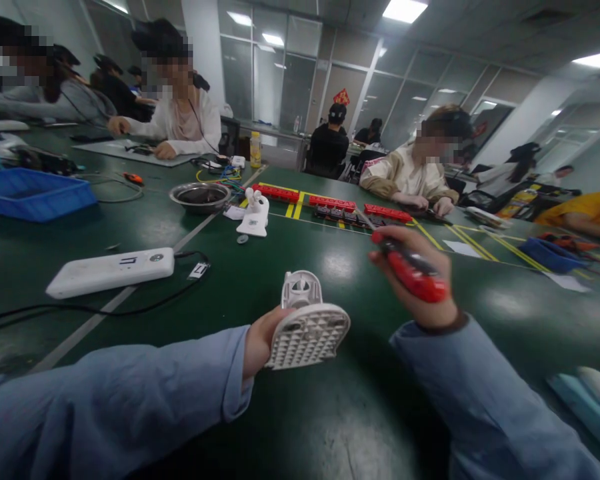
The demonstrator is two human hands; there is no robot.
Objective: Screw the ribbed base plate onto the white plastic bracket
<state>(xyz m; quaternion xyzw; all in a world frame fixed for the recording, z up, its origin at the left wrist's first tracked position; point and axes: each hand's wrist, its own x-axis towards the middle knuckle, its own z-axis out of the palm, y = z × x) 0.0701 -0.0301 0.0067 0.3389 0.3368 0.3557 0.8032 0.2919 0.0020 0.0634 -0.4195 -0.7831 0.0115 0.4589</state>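
My left hand (263, 341) grips a white plastic bracket (310, 333) by its edge, lifted above the green table. The bracket's ribbed, grid-patterned underside faces me, and a round frame with an opening rises behind it. My right hand (423, 273) is closed around a red and black screwdriver (415, 270), its shaft pointing away and up to the left. The screwdriver and the bracket are apart. Farther back on the table stands another white plastic part (254, 215) with a flat base and a knobbed top. A small grey disc (243, 239) lies beside it.
A metal bowl (200, 196) with dark contents, a blue tray (33, 193), and a white power strip (113, 272) with a black cable are on the left. Red strips (333, 203) line the back. Co-workers sit across the table; a blue bin (553, 253) stands right.
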